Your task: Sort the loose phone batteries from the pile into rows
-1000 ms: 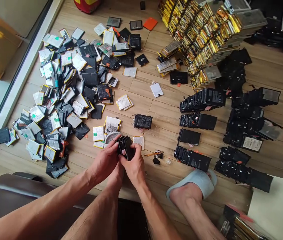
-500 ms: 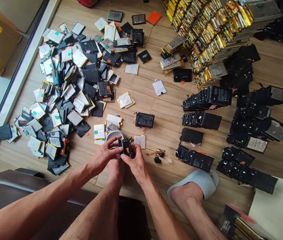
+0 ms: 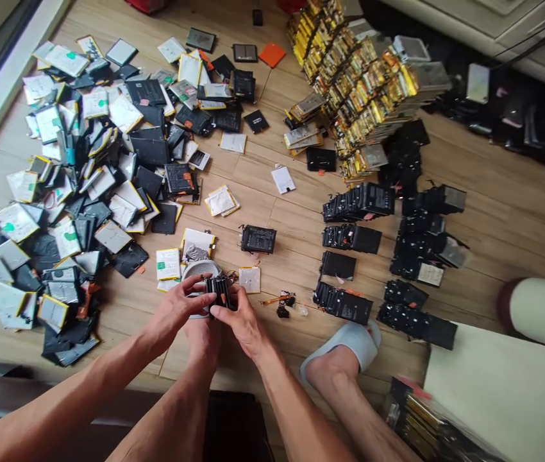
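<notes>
Black pouch batteries [image 3: 219,292], a small block of cells stacked face to face, are held up between both hands with their thin edges towards the camera. The block's long axis runs roughly away from the person, tipped slightly from upright in the view. The left hand [image 3: 176,314] comes in from the left, its fingers [image 3: 195,287] slightly spread and their tips at the block's far left side. The right hand [image 3: 243,324] cups the near right side, its fingers [image 3: 227,307] close together and pinching the block against the left fingertips.

The block sits above a bare foot [image 3: 202,340] and just beside a round mesh-topped disc [image 3: 199,271]. A white-backed battery [image 3: 249,280] lies nearby on the wooden floor [image 3: 494,212], with a black battery [image 3: 258,239] beyond it. A large heap of loose batteries [image 3: 70,192] spreads to the left, and rows of stacked black batteries [image 3: 342,305] stand to the right.
</notes>
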Motion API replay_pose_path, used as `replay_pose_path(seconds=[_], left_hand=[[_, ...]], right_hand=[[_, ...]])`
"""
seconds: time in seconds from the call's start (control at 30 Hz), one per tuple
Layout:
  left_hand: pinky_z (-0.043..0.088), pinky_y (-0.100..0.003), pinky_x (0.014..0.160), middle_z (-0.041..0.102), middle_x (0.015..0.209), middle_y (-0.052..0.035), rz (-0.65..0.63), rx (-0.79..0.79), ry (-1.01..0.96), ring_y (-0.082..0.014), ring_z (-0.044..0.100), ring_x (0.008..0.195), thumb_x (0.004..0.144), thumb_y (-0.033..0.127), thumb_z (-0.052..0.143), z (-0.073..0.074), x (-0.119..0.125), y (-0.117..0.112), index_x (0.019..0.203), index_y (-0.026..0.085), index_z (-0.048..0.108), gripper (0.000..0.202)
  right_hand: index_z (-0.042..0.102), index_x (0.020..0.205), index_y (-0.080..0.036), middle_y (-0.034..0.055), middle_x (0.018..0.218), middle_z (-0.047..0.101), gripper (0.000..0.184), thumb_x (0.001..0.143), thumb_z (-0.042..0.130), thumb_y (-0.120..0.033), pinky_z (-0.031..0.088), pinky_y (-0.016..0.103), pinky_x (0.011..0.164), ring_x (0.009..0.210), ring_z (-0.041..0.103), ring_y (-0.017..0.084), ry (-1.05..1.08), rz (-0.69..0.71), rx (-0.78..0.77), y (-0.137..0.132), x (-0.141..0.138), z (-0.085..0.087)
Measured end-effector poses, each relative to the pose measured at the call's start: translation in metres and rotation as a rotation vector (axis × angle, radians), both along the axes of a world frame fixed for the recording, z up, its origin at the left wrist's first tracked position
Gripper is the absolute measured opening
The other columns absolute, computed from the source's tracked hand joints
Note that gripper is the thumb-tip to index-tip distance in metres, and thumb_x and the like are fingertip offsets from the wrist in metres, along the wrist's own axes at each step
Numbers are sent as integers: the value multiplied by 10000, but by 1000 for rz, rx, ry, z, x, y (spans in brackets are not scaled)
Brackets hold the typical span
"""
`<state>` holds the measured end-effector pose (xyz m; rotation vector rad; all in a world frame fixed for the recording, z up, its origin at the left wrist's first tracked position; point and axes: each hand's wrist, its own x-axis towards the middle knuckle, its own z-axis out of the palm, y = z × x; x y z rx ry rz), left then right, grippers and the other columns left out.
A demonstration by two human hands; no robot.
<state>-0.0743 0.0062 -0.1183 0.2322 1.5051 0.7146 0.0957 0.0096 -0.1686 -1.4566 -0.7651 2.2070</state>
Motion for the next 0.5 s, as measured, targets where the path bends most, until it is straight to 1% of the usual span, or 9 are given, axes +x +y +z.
replay_pose_path(seconds=[0.07,0.13,0.2,0.27,0.33,0.37,0.43,0.5], left_hand=[[558,-390,809,759,1150,-131,-17,-11,-3,-329,731,996,654,451,913,3,2,1,1298,198,674,732],[565,-379,836,758,1186,-132,-32,-1,-18,-336,729,1035,637,413,929,4,5,0,1294,202,689,731],[574,-371,866,744,1243,-127,-31,9,-54,-329,726,1073,644,387,932,3,8,-1,1343,226,667,765],[585,-374,875,739,1262,-111,-10,-8,-96,-310,734,1067,675,379,917,0,12,-3,1411,266,611,806],[595,-387,884,750,1239,-93,31,-47,-132,-299,743,1058,709,356,888,-6,17,-5,1416,284,592,769],[598,-393,895,758,1225,-85,54,-63,-148,-300,743,1066,715,330,872,-10,20,-7,1382,281,615,717],[601,-400,913,776,1187,-60,82,-76,-153,-307,739,1083,691,276,850,-19,25,-9,1256,278,692,587],[607,-407,916,797,1113,-32,70,-86,-110,-313,743,1067,655,262,854,-26,28,-7,1125,298,748,482]], right_hand=[[559,1076,-237,3,1057,657,514,694,857,-409,459,363,935,1036,591,213,11,-7,-21,-2,2,0],[560,1058,-234,0,1041,660,521,674,871,-399,470,365,931,1029,597,213,14,-49,-34,-4,5,0],[564,1042,-234,-4,1036,658,514,658,872,-383,492,364,913,1021,608,212,36,-131,-56,-6,9,0],[556,1042,-242,-8,1039,652,525,645,871,-382,524,364,871,1004,626,214,73,-235,-106,-7,15,2],[537,1043,-251,-7,1055,655,558,627,882,-392,553,368,830,991,646,218,111,-330,-160,-9,23,3],[526,1040,-255,-6,1063,660,574,620,890,-399,563,370,820,986,657,220,128,-368,-176,-9,27,4],[512,1027,-257,-4,1064,673,594,609,906,-407,575,376,820,976,677,220,152,-427,-179,-10,38,4],[507,1011,-255,-5,1044,680,591,612,914,-411,578,378,828,955,693,216,170,-472,-162,-11,48,5]])
